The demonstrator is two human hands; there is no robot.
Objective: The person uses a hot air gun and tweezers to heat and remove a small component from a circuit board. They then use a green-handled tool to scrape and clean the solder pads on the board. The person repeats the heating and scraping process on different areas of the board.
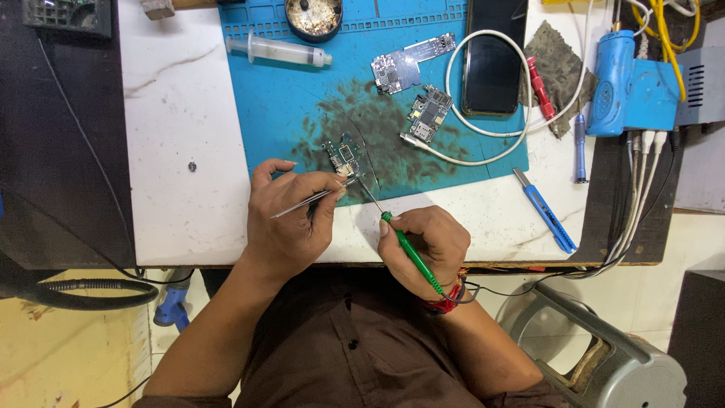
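Note:
My left hand [291, 219] grips metal tweezers [306, 202], their tips touching a small green circuit board [343, 159] on the blue work mat [279, 98]. My right hand [427, 249] holds a green-handled soldering iron [411, 257]; its thin tip [368, 193] reaches up-left to the lower edge of the same board. Both hands rest at the near edge of the white table [177, 113]. A dark stain [385, 128] on the mat surrounds the board.
Two more circuit boards [429, 113] [400, 68] lie on the mat, beside a black phone [492, 72] ringed by a white cable [483, 136]. A syringe [278, 51], round tin [313, 17], blue knife [545, 210], blue station [630, 83], and grey stool [604, 355] are around.

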